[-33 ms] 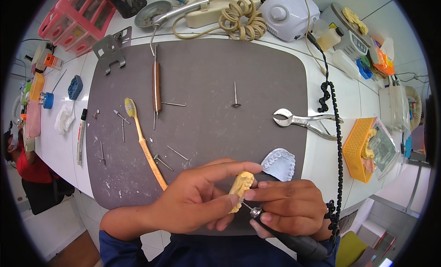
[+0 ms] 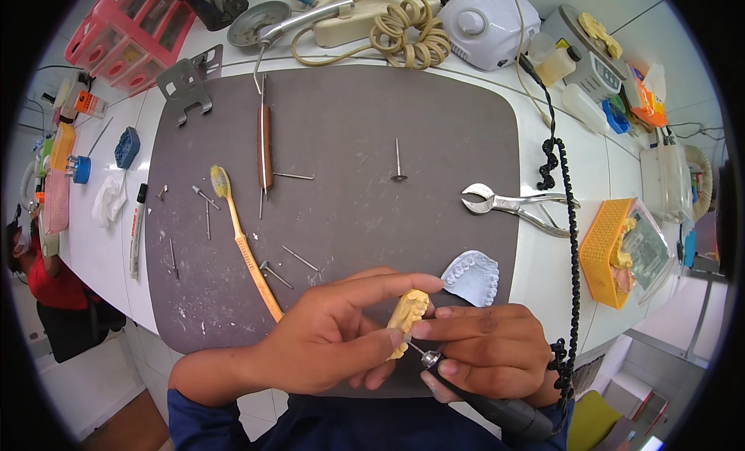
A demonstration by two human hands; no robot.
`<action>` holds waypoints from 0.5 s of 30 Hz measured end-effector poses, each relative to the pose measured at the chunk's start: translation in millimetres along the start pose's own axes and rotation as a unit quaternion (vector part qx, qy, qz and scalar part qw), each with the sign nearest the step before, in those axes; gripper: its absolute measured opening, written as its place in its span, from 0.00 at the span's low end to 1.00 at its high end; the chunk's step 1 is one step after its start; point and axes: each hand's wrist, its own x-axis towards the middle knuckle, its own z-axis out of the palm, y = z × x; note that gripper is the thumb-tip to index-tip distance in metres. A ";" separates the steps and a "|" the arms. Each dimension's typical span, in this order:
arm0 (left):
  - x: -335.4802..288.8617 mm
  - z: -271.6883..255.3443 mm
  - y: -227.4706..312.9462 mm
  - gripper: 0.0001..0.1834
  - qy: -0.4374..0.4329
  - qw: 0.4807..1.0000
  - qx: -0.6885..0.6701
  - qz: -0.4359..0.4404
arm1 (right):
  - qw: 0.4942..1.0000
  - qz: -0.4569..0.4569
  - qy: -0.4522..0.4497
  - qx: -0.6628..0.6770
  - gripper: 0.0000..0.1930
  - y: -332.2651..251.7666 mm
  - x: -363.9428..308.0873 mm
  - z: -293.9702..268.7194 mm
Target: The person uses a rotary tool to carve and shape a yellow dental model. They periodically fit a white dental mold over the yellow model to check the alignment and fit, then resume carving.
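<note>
My left hand (image 2: pixel 334 331) is closed around a yellow plaster dental cast (image 2: pixel 410 315), thumb on its near side and forefinger stretched over the top. My right hand (image 2: pixel 493 350) grips a black rotary handpiece (image 2: pixel 497 408) with a metal nose. Its thin bur reaches the lower edge of the cast; whether the tip touches is hard to see. Fingertips of my right hand rest against the cast. Just beyond my right hand lies a pale blue-white dental cast (image 2: pixel 472 279), its row of teeth showing.
On the grey mat (image 2: pixel 341 141) lie a toothbrush (image 2: pixel 240 238), a brown-handled knife (image 2: pixel 265 148), several loose burs and steel pliers (image 2: pixel 512 204). The handpiece's coiled black cord (image 2: pixel 573 257) hangs along the right. A yellow basket (image 2: pixel 605 253) stands at the right, a white control unit (image 2: pixel 489 24) behind.
</note>
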 end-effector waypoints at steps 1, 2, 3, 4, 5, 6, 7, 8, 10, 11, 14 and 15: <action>0.1 -0.1 -0.3 0.26 0.000 1.000 -0.002 0.000 | 1.000 -0.001 -0.002 -0.001 0.08 -0.3 0.1 -0.2; 0.3 -0.3 -0.6 0.26 0.000 1.000 -0.003 0.000 | 1.000 0.001 0.000 0.000 0.08 0.0 -0.1 -0.1; 0.4 -0.3 -0.5 0.26 0.001 1.000 -0.005 -0.001 | 1.000 0.004 0.001 0.002 0.08 0.2 -0.4 0.1; 0.4 -0.2 -0.3 0.26 0.002 1.000 -0.006 -0.001 | 1.000 0.006 0.002 0.003 0.08 0.4 -0.6 0.2; 0.2 -0.1 -0.1 0.26 0.002 1.000 -0.008 -0.001 | 1.000 0.005 0.002 0.001 0.08 0.2 -0.7 0.3; 0.3 -0.1 -0.1 0.26 0.002 1.000 -0.008 -0.001 | 1.000 0.003 0.001 -0.001 0.08 0.0 -0.6 0.5; 0.4 0.0 -0.1 0.26 0.003 1.000 -0.008 -0.001 | 1.000 0.002 0.001 -0.002 0.07 -0.2 -0.6 0.6; 0.5 0.0 -0.1 0.26 0.003 1.000 -0.008 0.000 | 1.000 0.004 0.000 -0.002 0.07 -0.2 -0.6 0.4; 0.3 0.1 0.0 0.26 0.004 1.000 -0.005 0.002 | 1.000 0.007 0.000 -0.001 0.07 -0.4 -0.4 -0.1; 0.1 0.2 0.0 0.26 0.004 1.000 -0.004 0.003 | 1.000 0.004 -0.001 -0.004 0.07 -0.3 -0.4 0.1; 0.6 0.1 -0.6 0.26 0.005 1.000 0.000 0.008 | 1.000 -0.001 0.000 -0.008 0.07 0.4 -0.3 0.8; 0.6 0.3 -0.6 0.26 0.005 1.000 -0.001 0.009 | 1.000 -0.001 0.001 -0.006 0.07 0.7 -0.3 0.8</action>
